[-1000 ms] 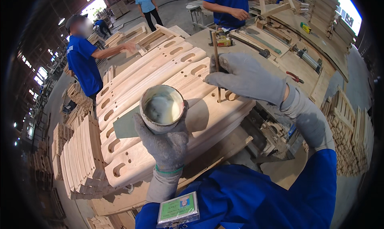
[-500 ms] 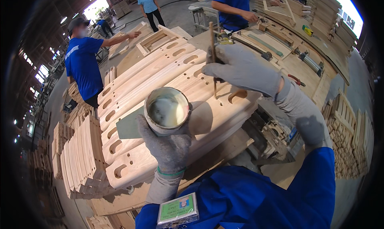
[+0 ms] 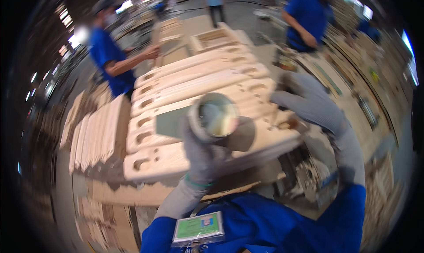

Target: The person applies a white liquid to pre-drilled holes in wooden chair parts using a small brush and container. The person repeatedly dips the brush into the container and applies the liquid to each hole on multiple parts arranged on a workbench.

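My left hand (image 3: 201, 158), in a grey knit glove, is wrapped round a round cup (image 3: 197, 125) of whitish liquid (image 3: 219, 116). The cup is held above a row of pale wooden boards (image 3: 194, 83) with oval slots and small holes near their ends. A grey-green flat piece (image 3: 170, 122) shows beside the cup, over the boards. At the right end of the nearest board, my gloved right hand (image 3: 309, 100) is closed on a thin wooden stick (image 3: 274, 117), pointing down near the holes. Blur hides whether its tip touches the wood.
Stacked slats (image 3: 99, 131) stand at the left. A co-worker in blue (image 3: 108, 54) is at the far left, another (image 3: 308, 21) at the far right. A wooden frame (image 3: 214, 38) lies behind the boards. A workbench (image 3: 349, 83) with a metal cylinder (image 3: 367, 113) extends along the right.
The whole view has shifted and blurred, with boards and both hands farther right in the picture. The stick's upper part no longer shows clearly. The co-worker at left has drawn the outstretched arm lower.
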Demonstrator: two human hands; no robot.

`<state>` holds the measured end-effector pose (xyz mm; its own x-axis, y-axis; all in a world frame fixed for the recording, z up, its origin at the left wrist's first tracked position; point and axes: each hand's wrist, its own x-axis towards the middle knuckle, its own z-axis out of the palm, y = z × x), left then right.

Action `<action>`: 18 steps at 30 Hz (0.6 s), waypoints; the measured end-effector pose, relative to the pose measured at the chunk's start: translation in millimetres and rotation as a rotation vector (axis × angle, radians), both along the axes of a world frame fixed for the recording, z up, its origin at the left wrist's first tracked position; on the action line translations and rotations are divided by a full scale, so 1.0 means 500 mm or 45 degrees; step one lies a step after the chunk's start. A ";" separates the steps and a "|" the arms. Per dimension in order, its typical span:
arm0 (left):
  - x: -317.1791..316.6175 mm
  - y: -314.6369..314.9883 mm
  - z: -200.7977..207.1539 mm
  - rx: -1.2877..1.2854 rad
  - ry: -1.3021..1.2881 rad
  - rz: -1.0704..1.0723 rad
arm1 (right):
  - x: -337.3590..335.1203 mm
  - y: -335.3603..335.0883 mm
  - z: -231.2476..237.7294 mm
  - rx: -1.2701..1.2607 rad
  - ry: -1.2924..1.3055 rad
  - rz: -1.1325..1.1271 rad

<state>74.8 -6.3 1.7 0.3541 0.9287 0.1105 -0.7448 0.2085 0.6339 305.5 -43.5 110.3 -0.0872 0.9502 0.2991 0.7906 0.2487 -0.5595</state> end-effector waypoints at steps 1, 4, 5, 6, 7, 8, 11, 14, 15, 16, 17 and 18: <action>0.001 0.001 0.005 -0.059 -0.016 0.025 | -0.007 -0.009 0.002 -0.128 0.310 0.016; 0.005 -0.007 0.017 -0.103 0.000 0.110 | -0.021 -0.045 -0.004 0.067 0.669 -0.140; -0.007 -0.012 0.006 0.090 0.100 0.256 | -0.023 -0.053 -0.010 0.170 0.761 -0.178; -0.033 -0.021 -0.009 0.310 0.234 0.475 | -0.046 -0.060 -0.009 0.260 0.817 -0.238; -0.049 -0.020 -0.010 0.480 0.348 0.595 | -0.038 -0.075 -0.017 0.346 0.816 -0.257; -0.075 -0.028 0.004 0.390 0.204 0.535 | -0.043 -0.068 -0.025 0.428 0.823 -0.239; -0.190 -0.071 0.024 0.766 0.596 0.828 | -0.157 -0.060 -0.057 0.639 1.111 0.137; -0.315 -0.130 0.073 0.304 0.342 0.497 | -0.325 -0.062 -0.086 0.487 1.142 0.526; -0.342 -0.144 0.079 0.157 0.197 0.474 | -0.393 -0.058 -0.090 0.476 1.121 0.716; -0.368 -0.156 0.086 0.006 0.044 0.466 | -0.456 -0.050 -0.092 0.462 1.094 0.899; -0.410 -0.168 0.080 0.023 0.078 0.491 | -0.504 -0.038 -0.096 0.544 0.944 0.950; -0.459 -0.182 0.070 0.040 0.112 0.519 | -0.547 -0.033 -0.103 0.622 0.793 1.001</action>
<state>-154.9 -97.5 36.9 -0.0322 0.9915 0.1264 -0.7049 -0.1122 0.7003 31.8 -60.1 58.7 -0.3173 0.4648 0.8266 -0.0677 0.8583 -0.5086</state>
